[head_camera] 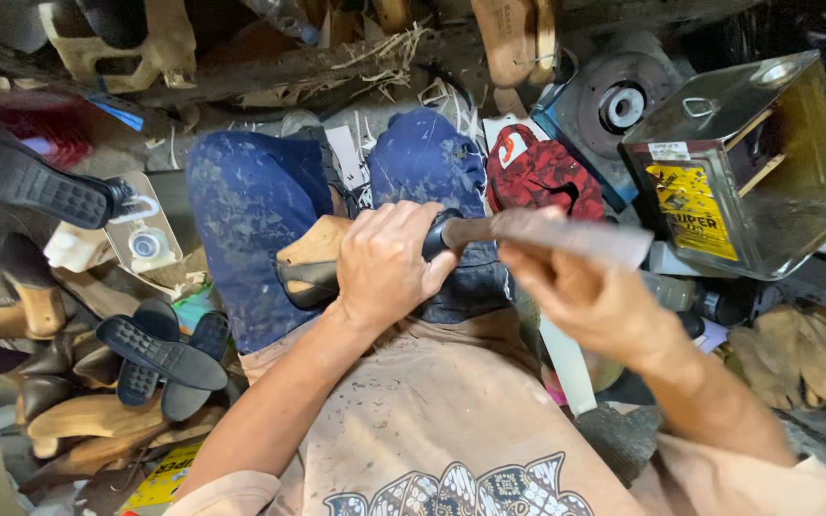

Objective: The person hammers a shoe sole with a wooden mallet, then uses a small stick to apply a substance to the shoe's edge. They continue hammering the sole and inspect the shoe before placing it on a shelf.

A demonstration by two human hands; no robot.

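The cluttered workshop floor carries a loose heap of black shoe soles and wooden lasts at its left edge. Toward the right edge stand a square metal can and, beside it, a round metal disc, with worn gloves lying nearer.

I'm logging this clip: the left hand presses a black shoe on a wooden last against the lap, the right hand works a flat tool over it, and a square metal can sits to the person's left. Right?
Not quite. The head view shows the square metal can to the person's right, not left. The rest holds: the left hand presses the black shoe on its wooden last against the lap, and the right hand works the flat tool over it.
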